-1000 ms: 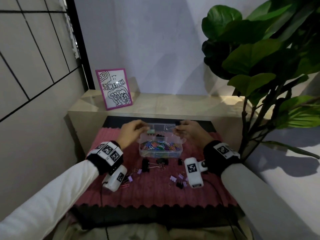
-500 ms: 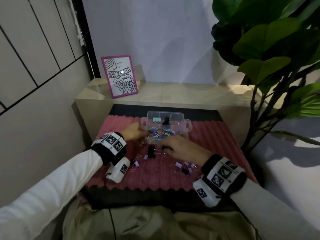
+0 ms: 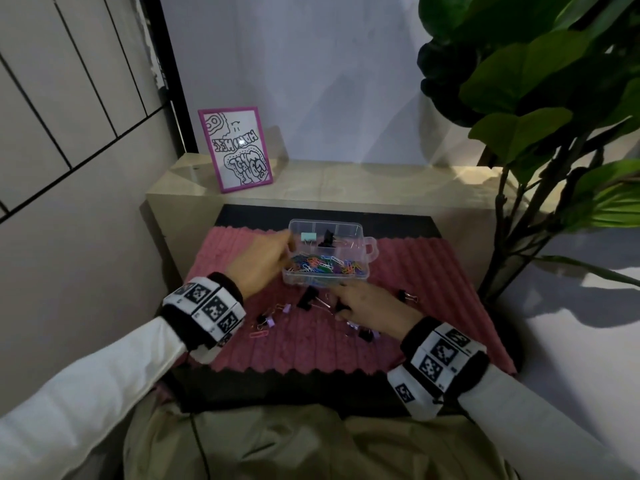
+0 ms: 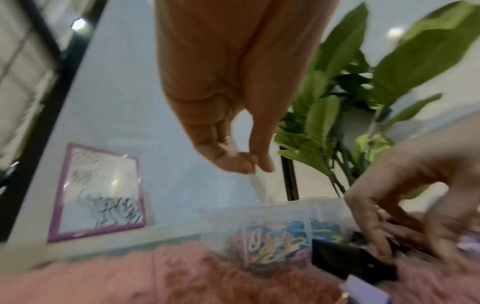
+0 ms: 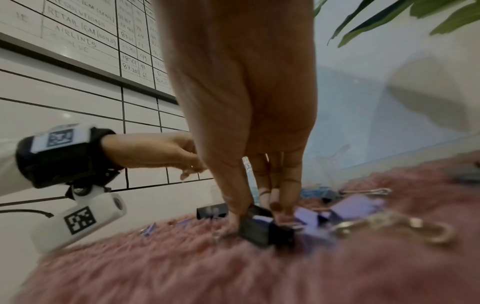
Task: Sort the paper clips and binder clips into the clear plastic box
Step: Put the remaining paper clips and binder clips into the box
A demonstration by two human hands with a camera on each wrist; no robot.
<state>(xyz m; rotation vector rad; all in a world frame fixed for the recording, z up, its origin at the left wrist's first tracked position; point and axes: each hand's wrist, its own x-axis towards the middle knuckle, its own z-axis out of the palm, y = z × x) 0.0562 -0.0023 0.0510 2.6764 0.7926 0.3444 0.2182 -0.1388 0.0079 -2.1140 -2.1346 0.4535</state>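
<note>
The clear plastic box stands on the pink fluffy mat. Its front compartment holds coloured paper clips; a mint binder clip and a black one lie in the back compartments. My left hand hovers at the box's left side, thumb tip against curled fingertips, nothing visible between them. My right hand is down on the mat in front of the box, its thumb and fingers pinching a small black binder clip.
Loose clips lie on the mat: a larger black binder clip, purple ones, a pink paper clip, another black one. A framed drawing stands on the ledge behind. A leafy plant fills the right.
Both hands came back from the box's far compartments. The right hand dropped to the mat and closed on a black binder clip; the left settled by the box's left side.
</note>
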